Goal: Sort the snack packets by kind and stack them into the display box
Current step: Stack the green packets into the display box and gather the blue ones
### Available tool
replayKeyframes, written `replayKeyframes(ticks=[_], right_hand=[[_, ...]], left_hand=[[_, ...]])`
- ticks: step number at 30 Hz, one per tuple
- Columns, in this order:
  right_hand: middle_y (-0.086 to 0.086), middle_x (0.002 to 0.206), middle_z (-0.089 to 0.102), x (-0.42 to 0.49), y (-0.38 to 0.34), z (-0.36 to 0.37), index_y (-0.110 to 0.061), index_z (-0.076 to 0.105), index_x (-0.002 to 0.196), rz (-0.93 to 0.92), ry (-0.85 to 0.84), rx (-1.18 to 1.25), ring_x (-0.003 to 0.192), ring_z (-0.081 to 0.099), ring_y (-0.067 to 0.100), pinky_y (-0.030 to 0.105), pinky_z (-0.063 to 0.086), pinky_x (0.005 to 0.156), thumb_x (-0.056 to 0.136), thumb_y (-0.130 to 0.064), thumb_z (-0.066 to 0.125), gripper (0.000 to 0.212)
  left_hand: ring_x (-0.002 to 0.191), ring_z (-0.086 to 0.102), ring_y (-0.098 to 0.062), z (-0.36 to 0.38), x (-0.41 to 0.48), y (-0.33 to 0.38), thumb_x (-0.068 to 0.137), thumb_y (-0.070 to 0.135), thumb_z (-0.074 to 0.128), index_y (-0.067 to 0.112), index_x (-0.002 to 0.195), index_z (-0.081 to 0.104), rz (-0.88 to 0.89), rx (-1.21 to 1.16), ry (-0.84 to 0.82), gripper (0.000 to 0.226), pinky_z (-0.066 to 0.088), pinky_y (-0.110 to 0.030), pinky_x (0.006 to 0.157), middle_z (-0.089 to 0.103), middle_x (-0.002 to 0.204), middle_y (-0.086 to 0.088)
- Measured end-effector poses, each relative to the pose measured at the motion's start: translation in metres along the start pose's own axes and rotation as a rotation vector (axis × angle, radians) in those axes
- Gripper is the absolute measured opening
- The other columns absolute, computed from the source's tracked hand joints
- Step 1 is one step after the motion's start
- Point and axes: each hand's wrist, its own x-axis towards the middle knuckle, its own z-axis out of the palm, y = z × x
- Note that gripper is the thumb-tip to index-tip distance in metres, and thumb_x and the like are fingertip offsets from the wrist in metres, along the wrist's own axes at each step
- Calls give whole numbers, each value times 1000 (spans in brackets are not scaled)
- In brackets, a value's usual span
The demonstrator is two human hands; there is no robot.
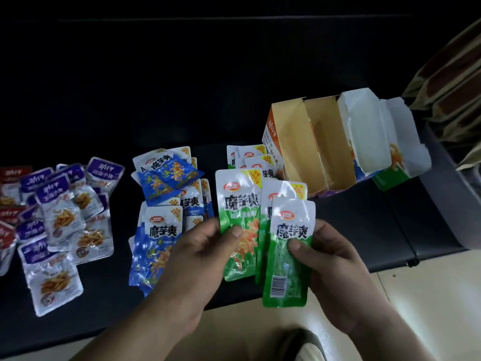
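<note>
Gathering the green kind into one stack. Left hand [205, 246] pinches a green packet [238, 204] under its thumb. Right hand [330, 254], fingers curled, grips a second green packet [289, 269], with a third packet [281, 194] fanned behind (whose hold, unclear). Flat glossy foil pouches with crimped ends, likely slippery.

Next: square the edges, carry to the box.

Left of the left hand lie blue packets [161, 230], then purple packets [59, 212]. Beyond the right hand, on the dark bench [351, 217], stands the open cardboard display box [291, 142], flaps torn.

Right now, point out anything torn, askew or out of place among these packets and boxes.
The open orange cardboard display box has ragged, torn flap edges, as does the white-lined box beside it. Two blue foil snack packets lie diagonal atop their pile. Red packets mingle with purple ones far left.
</note>
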Motion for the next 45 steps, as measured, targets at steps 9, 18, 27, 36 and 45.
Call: replayKeyframes(ticks=[9, 18, 27, 36, 45], right_hand=[[20, 105, 76, 0, 6, 8, -5, 68, 110, -53, 34, -57, 86, 74, 35, 51, 58, 67, 80, -9, 68, 30], [13, 94, 77, -1, -2, -6, -8, 69, 100, -166, 280, -168, 84, 75, 35, 53, 62, 61, 92, -3, 69, 10], [-6, 95, 78, -9, 16, 33, -27, 74, 97, -334, 157, -563, 89, 73, 11, 39, 62, 79, 81, -30, 84, 19], [12, 89, 78, -3, 21, 19, -39, 67, 124, -152, 77, -413, 84, 77, 23, 39, 63, 69, 86, -14, 80, 48], [11, 89, 79, -2, 24, 10, -9, 65, 102, -66, 176, -339, 81, 77, 31, 48, 63, 72, 91, -4, 74, 15]], left_hand=[[80, 73, 0, 4, -3, -5, 93, 18, 71, 22, 98, 79, 119, 31, -64, 10, 55, -16, 71, 79, 86, 10], [91, 76, -21, -5, 6, -14, 92, 16, 75, 29, 98, 78, 141, 61, 47, 15, 59, -28, 82, 80, 90, 2], [92, 78, -14, 8, -1, -13, 90, 6, 74, 24, 104, 78, 116, 27, -3, 23, 60, -37, 87, 81, 96, 5], [103, 75, -10, 8, -2, -9, 101, 16, 60, 25, 116, 76, 19, -62, -39, 23, 56, -46, 99, 80, 107, 7], [93, 75, -4, 23, 1, -27, 94, 19, 74, 44, 112, 69, -68, 142, -35, 32, 62, -40, 89, 78, 101, 16]])
